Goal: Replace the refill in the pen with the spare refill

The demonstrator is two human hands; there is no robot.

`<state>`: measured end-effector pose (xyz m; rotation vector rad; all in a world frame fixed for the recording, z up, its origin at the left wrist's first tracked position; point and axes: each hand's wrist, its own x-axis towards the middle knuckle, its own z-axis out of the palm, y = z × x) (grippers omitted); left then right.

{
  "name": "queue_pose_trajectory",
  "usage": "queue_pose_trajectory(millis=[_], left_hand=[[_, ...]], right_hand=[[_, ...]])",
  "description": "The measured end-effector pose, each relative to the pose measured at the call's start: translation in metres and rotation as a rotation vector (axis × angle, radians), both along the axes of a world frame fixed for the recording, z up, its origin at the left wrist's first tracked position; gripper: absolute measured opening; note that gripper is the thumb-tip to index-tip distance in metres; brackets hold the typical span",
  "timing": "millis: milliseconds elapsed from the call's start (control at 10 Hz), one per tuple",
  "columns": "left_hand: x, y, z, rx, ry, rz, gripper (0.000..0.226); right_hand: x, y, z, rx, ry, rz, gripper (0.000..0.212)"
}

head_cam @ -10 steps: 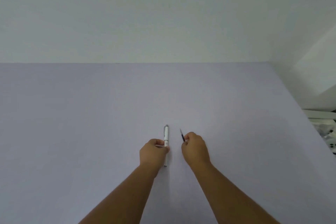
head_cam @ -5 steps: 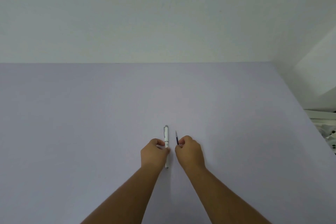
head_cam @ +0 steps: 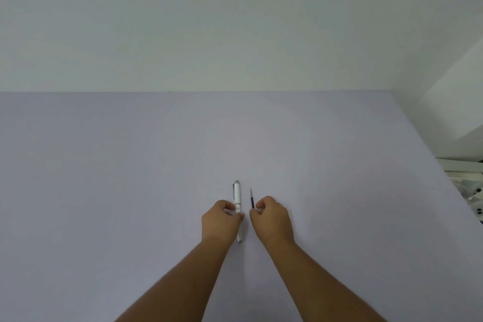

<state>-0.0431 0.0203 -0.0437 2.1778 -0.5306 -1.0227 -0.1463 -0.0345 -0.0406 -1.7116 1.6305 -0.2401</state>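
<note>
A white pen (head_cam: 237,196) with a silver cap end and clip lies lengthwise on the pale lilac table (head_cam: 130,178), pointing away from me. My left hand (head_cam: 221,220) grips it around the middle of the barrel; its lower tip shows below my fingers. My right hand (head_cam: 271,218) pinches a thin dark refill (head_cam: 252,198) just to the right of the pen, nearly parallel to it, its thin tip pointing away. The refill's lower part is hidden in my fingers. The two hands are close together, a small gap apart.
A plain white wall rises behind the table's far edge. Past the right edge of the table stand white furniture (head_cam: 449,117) and some white objects with black dots (head_cam: 473,201).
My right hand moved left, bringing the refill from a tilt to nearly parallel beside the pen. My left hand and the pen stayed almost still.
</note>
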Motion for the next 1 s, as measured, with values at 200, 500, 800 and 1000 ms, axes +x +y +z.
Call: queue_pose_trajectory(millis=[200,500,800,1000], left_hand=[[0.0,-0.001,-0.001,0.004,-0.009,-0.008,0.018],[0.0,0.0,-0.002,0.009,-0.024,-0.006,0.023],[0.002,0.001,-0.004,0.0,-0.02,-0.018,0.025],[0.005,0.003,0.01,0.047,-0.017,-0.044,0.027]], right_hand=[[-0.001,0.001,0.0,0.0,0.004,0.006,0.017],[-0.001,0.001,0.0,-0.003,0.0,0.01,0.019],[-0.001,-0.001,-0.001,-0.001,-0.011,0.023,0.02],[0.0,-0.003,0.006,-0.041,-0.012,-0.007,0.02]])
